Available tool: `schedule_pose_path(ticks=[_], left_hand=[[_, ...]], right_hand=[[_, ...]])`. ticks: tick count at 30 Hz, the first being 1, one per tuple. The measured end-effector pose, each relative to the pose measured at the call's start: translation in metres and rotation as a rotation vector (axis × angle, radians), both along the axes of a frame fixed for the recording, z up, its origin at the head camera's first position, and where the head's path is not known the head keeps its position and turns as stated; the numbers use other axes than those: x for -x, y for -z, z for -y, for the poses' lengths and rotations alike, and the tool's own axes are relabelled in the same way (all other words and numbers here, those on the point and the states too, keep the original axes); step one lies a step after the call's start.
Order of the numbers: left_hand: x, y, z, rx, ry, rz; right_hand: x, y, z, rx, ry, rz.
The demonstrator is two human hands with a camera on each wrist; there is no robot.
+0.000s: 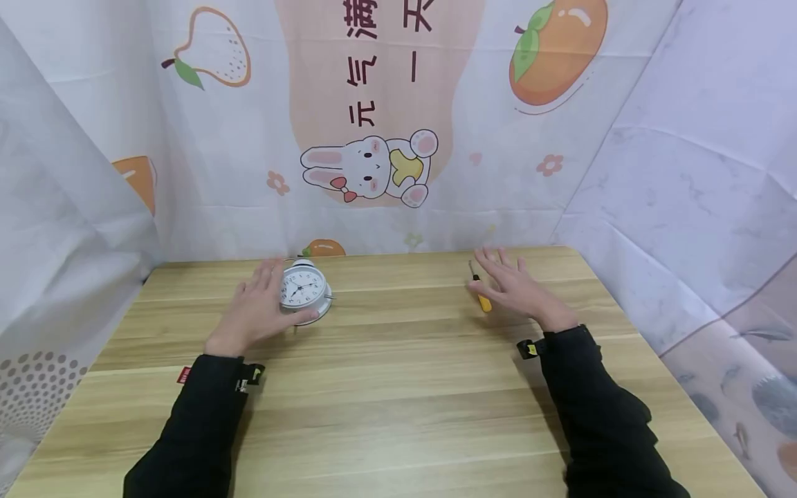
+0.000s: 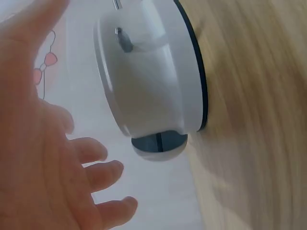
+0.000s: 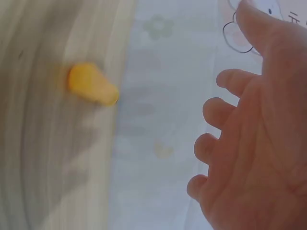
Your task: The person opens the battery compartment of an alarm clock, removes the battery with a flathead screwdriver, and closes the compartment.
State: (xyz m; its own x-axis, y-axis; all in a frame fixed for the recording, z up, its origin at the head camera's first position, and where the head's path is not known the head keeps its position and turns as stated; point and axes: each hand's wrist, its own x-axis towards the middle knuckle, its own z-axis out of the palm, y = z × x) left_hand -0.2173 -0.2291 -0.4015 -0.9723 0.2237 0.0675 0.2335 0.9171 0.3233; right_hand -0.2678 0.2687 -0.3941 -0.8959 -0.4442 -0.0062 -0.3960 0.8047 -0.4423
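A white twin-bell style alarm clock (image 1: 303, 286) lies on its back on the wooden table, dial facing up. My left hand (image 1: 258, 308) hovers at its left side with fingers spread and the thumb across its lower edge in the head view. In the left wrist view a gap shows between the fingers and the clock's casing (image 2: 139, 76). Toward the back right lies a small screwdriver (image 1: 483, 301) with a yellow handle and thin metal shaft. Above it, my right hand (image 1: 513, 283) is spread and holds nothing; the yellow handle (image 3: 91, 84) appears apart from the fingers in the right wrist view.
The light wooden table (image 1: 386, 387) ends at a printed curtain (image 1: 236, 166) with a rabbit and fruit. More curtain (image 1: 703, 173) hangs along the right side, and another length (image 1: 68, 207) along the left. Black sleeves with small wrist straps cover both forearms.
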Motion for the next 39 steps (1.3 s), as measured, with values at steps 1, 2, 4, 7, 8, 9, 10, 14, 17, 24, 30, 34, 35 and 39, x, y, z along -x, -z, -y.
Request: schedule_pose_path(ticks=[1,2,4,7,8,9,10,14,17,24,30,34,35,39], left_hand=[[0.000,0.000,0.001,-0.011,-0.002,-0.001],[0.000,0.000,0.003,-0.021,-0.005,-0.003],[-0.001,-0.001,0.005,-0.044,-0.007,-0.001],[-0.001,-0.001,0.008,-0.074,-0.014,0.017],[-0.001,-0.001,0.009,-0.080,-0.020,0.026],[0.000,-0.001,0.010,-0.086,-0.025,0.035],[0.000,-0.001,0.011,-0.091,-0.030,0.045],[0.002,-0.002,0.013,-0.100,-0.042,0.083],[0.003,-0.002,0.013,-0.113,-0.042,0.107],[0.005,0.000,0.013,-0.109,-0.047,0.130],[0.004,0.003,0.013,-0.078,-0.045,0.127],[0.003,0.004,0.014,-0.064,-0.036,0.123],[0.003,0.004,0.013,-0.065,-0.035,0.121],[0.002,0.005,0.012,-0.063,-0.031,0.117]], right_hand=[[0.000,-0.001,0.004,0.006,-0.011,-0.007],[0.000,-0.002,0.007,0.009,-0.021,-0.011],[0.001,-0.004,0.015,0.009,-0.041,-0.022],[0.001,-0.006,0.025,0.013,-0.071,-0.030],[0.001,-0.007,0.028,0.015,-0.075,-0.032],[0.001,-0.008,0.031,0.020,-0.080,-0.035],[0.001,-0.008,0.034,0.027,-0.086,-0.039],[0.002,-0.008,0.043,0.052,-0.114,-0.051],[0.003,-0.006,0.048,0.063,-0.132,-0.043],[0.001,-0.005,0.052,0.082,-0.159,-0.009],[0.001,-0.004,0.055,0.065,-0.176,-0.022],[0.000,-0.002,0.056,0.062,-0.185,-0.031],[0.000,-0.002,0.056,0.062,-0.188,-0.032],[0.001,0.001,0.057,0.057,-0.196,-0.028]])
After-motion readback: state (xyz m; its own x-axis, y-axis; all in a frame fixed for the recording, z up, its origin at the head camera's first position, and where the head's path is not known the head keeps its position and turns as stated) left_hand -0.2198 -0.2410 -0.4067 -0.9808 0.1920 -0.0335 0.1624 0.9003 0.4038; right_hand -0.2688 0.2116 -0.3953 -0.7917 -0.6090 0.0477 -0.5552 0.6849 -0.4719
